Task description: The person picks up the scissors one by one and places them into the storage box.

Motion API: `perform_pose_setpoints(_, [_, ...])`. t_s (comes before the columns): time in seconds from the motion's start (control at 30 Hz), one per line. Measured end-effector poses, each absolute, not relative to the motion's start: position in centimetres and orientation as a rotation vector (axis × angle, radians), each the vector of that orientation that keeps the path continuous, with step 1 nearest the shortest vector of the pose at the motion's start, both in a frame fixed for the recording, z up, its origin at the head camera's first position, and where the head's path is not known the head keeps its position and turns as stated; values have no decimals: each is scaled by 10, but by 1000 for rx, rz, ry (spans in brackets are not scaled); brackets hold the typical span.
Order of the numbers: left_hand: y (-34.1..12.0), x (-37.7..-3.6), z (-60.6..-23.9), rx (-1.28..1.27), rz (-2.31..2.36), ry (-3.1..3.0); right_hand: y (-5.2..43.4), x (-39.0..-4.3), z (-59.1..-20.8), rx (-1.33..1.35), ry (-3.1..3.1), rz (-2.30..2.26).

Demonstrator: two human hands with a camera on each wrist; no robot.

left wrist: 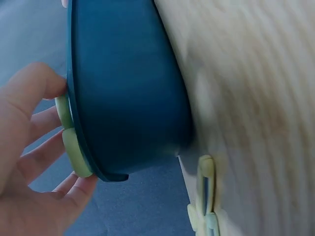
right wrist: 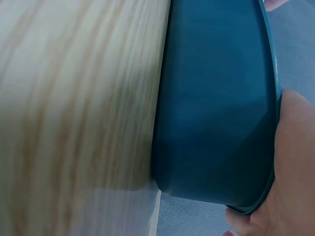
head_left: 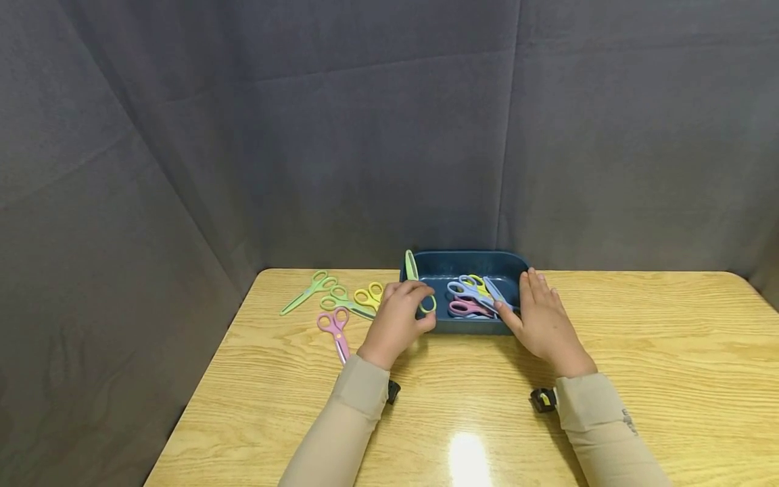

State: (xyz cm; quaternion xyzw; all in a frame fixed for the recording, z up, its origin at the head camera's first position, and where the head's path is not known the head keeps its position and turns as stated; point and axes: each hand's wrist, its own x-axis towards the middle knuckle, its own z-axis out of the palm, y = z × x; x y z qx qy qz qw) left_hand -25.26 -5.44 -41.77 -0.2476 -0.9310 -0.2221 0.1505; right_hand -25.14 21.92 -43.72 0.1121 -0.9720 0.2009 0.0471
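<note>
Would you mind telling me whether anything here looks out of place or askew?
Mostly tidy. One light green pair of scissors lies across the left rim of the blue bin instead of inside, held by the left hand. Four more pairs lie scattered on the table.

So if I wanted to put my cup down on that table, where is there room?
The bare wooden tabletop right of the right hand is free, as is the near strip in front of both sleeves. It is crowded left of the dark blue plastic tray, where pastel plastic scissors lie beside the left hand.
</note>
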Motion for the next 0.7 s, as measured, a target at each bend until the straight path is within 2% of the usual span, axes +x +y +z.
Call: perform_pose_setpoints(0.7, [-33, -276, -402, -832, -554, -2934, 219, -252, -438, 336, -2971, 633])
